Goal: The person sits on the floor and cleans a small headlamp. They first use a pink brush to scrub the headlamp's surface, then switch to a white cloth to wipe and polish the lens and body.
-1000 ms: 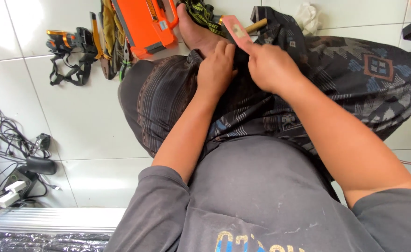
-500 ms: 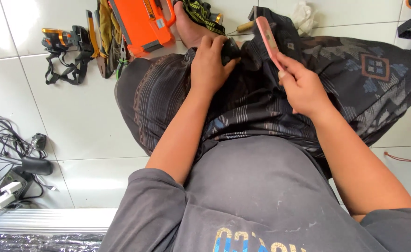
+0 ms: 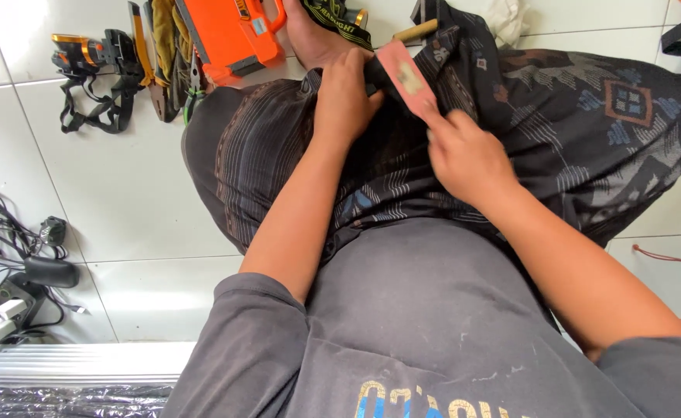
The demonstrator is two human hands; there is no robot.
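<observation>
- The right hand (image 3: 464,159) was closed around the lower end of a flat pink card-like strip (image 3: 406,77), pinching it so that it slanted up and away over the lap.
- The left hand (image 3: 347,97) lay curled, palm down, on the dark patterned sarong (image 3: 588,131), just left of the strip; whether it gripped anything under its fingers could not be told.
- The sarong covered the person's folded legs on the white tiled floor (image 3: 124,193).
- Beyond the sarong's far edge lay an orange tool case (image 3: 228,35).
- Left of the sarong, near the case, sat a black strapped headlamp (image 3: 93,66).
- Well left of the sarong lay tangled cables (image 3: 8,255).
</observation>
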